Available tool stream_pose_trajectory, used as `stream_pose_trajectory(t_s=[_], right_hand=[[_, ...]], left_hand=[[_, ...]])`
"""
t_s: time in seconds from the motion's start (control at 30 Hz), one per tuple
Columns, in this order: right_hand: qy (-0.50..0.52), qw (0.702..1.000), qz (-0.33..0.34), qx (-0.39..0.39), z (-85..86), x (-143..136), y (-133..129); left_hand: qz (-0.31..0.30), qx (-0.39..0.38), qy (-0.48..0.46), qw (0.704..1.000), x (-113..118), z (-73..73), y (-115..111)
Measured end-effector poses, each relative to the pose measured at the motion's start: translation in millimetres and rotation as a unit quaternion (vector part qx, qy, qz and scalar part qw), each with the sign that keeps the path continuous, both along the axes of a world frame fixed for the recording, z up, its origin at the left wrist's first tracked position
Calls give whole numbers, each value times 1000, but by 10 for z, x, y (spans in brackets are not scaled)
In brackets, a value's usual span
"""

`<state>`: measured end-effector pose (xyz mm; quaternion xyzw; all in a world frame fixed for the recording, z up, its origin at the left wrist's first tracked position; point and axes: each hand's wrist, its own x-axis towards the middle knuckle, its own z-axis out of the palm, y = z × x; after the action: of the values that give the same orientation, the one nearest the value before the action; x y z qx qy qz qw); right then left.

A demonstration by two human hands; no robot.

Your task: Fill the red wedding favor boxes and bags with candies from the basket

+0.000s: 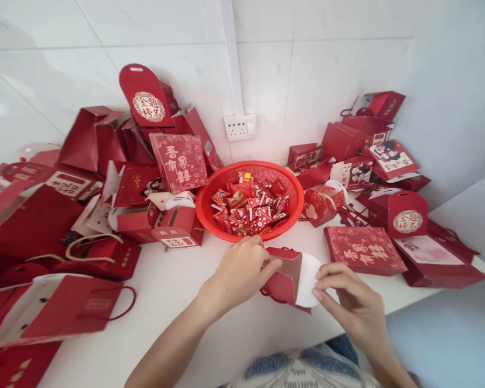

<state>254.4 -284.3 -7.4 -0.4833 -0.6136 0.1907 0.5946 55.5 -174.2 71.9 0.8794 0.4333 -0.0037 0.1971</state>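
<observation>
A small red box (281, 285) with a red cord lies on its side near the table's front edge, its white rounded flap spread to the right. My left hand (244, 267) has its fingers curled round the box's left end. Between the thumb and fingers of my right hand (345, 293) is the edge of the white flap (308, 280). Just behind the box stands a red plastic basket (202, 202) holding several wrapped candies (253, 207). The fingertips of my left hand are close to the basket's front rim.
Several red gift boxes and bags (76, 302) crowd the left side. More boxes, including a flat one (364, 250), stand on the right of the white table (165, 318). A tiled wall with a socket (240, 128) rises behind.
</observation>
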Motion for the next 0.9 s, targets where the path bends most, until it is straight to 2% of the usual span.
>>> stream_pose_trajectory(t_s=[0.1,0.23,0.33,0.4,0.47,0.6,0.7,0.9], right_hand=[[-37,999,10,-23,-24,64,-16],[-156,987,9,-20,8,208,-13],[-248,969,6,-10,31,281,29],[-297,953,26,-47,33,319,72],[-324,936,62,-122,28,351,116],[-298,908,134,-261,26,366,174],[-234,917,147,-290,39,330,175],[-114,933,114,-321,51,312,106]], left_hand=[[-32,-8,10,999,-79,23,14],[-105,-59,14,993,-179,9,3],[-128,-95,31,987,-180,-34,-2],[-138,-109,43,983,-157,-57,1],[-144,-114,50,982,-140,-74,10],[-136,-98,52,984,-160,-96,40],[-118,-84,50,988,-199,-83,65],[-118,-76,30,990,-244,13,98]])
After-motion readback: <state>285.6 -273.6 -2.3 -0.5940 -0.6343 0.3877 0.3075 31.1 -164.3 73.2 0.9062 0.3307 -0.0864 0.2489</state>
